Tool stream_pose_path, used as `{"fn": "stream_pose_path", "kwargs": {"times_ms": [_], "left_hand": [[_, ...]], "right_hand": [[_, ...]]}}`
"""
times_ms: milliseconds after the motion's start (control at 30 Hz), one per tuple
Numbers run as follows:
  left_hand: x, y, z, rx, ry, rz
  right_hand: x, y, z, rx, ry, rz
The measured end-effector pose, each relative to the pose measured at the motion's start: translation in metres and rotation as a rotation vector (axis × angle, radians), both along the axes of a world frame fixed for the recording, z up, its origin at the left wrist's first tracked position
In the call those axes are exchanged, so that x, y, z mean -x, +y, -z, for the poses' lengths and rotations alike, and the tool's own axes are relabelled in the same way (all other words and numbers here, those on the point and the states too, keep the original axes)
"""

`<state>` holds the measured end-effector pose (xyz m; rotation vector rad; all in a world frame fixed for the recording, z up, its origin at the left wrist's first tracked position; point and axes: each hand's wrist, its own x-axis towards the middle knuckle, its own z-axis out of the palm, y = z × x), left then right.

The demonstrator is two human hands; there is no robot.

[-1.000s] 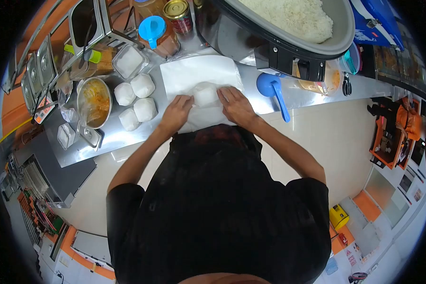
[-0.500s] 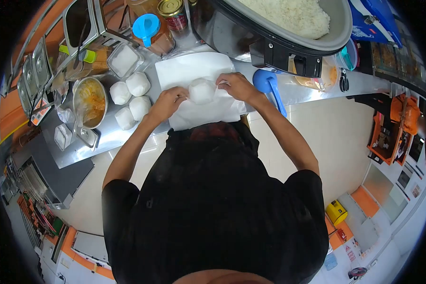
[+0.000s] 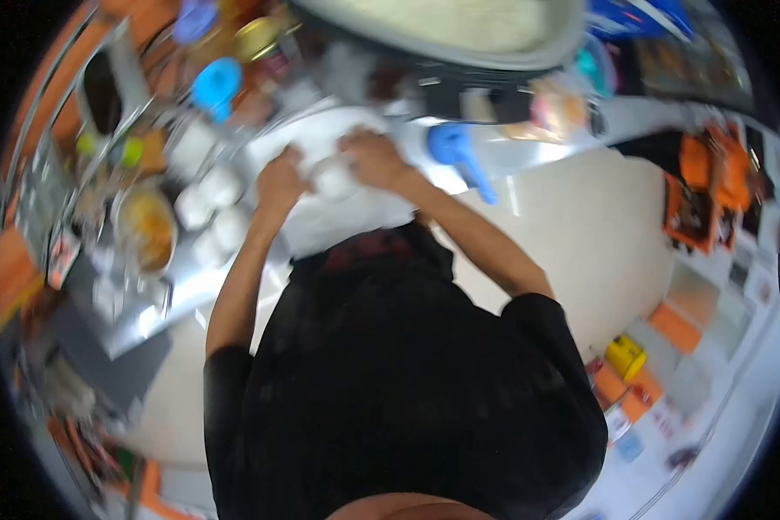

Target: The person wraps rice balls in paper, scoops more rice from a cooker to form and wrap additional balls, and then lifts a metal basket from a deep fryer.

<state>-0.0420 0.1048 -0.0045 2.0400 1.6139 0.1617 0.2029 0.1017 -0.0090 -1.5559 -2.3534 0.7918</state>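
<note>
A small round white bundle (image 3: 331,178) rests on a stack of white paper sheets (image 3: 342,224) at the counter's front edge. To its left, my left hand (image 3: 282,182) is closed with fingers curled at the paper. My right hand (image 3: 374,158) reaches over from the upper right, also closed on the paper just above the bundle. Motion blur smears the fingertips, so fine detail of the grip is lost. Several similar white wrapped bundles (image 3: 223,186) sit to the left of my left hand.
A large cooker pot of rice (image 3: 459,22) stands behind the sheets. Right of my right hand lies a blue scoop (image 3: 464,156). On the left are a bowl of orange-yellow food (image 3: 152,230) and a blue-lidded jar (image 3: 217,87). Metal pans (image 3: 113,82) stand at the far left.
The camera view has shifted and blurred. My hands have come closer together around the bundle; the right one has moved from its right side to above it.
</note>
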Motion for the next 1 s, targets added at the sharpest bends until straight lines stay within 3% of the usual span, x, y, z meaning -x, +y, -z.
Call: {"fn": "stream_pose_path", "kwargs": {"times_ms": [33,100,167,200,233,300,467,533,567,633,700,767,867,1000], "left_hand": [[0.002,-0.004,0.014,-0.123,-0.048,0.037],[0.009,0.001,0.024,0.026,-0.153,0.034],[0.016,-0.003,0.014,-0.087,-0.332,0.197],[0.023,-0.005,0.023,-0.150,-0.379,0.318],[0.016,-0.006,0.001,0.074,-0.424,0.266],[-0.002,-0.017,-0.044,0.240,-0.555,0.212],[0.001,-0.039,-0.026,0.359,-0.669,0.134],[-0.009,-0.047,-0.041,0.538,-0.928,-0.079],[-0.015,-0.048,-0.049,0.527,-0.927,-0.066],[-0.021,-0.050,-0.069,0.562,-1.022,-0.127],[-0.023,-0.053,-0.074,0.562,-1.030,-0.154],[-0.023,-0.056,-0.079,0.573,-1.024,-0.193],[-0.025,-0.062,-0.088,0.548,-1.028,-0.196],[-0.033,-0.064,-0.106,0.547,-0.991,-0.165]], "right_hand": [[0.001,-0.003,0.009,-0.024,-0.030,-0.040],[0.006,-0.002,0.032,-0.124,0.010,-0.106],[0.014,-0.005,0.057,-0.063,0.253,-0.041],[0.019,-0.006,0.052,-0.079,0.302,-0.077],[0.013,-0.005,0.045,-0.085,0.355,-0.121],[-0.011,-0.012,-0.030,0.094,0.411,-0.262],[-0.030,-0.006,-0.053,0.339,0.648,0.015],[-0.017,-0.011,-0.044,0.427,0.933,0.278],[-0.012,-0.011,-0.043,0.410,0.935,0.277],[0.000,-0.019,-0.057,0.369,0.982,0.549],[0.003,-0.017,-0.053,0.316,0.967,0.592],[0.005,-0.017,-0.046,0.459,0.954,0.687],[-0.003,-0.019,-0.071,0.627,0.907,0.714],[-0.002,-0.020,-0.069,0.492,0.761,0.680]]}}
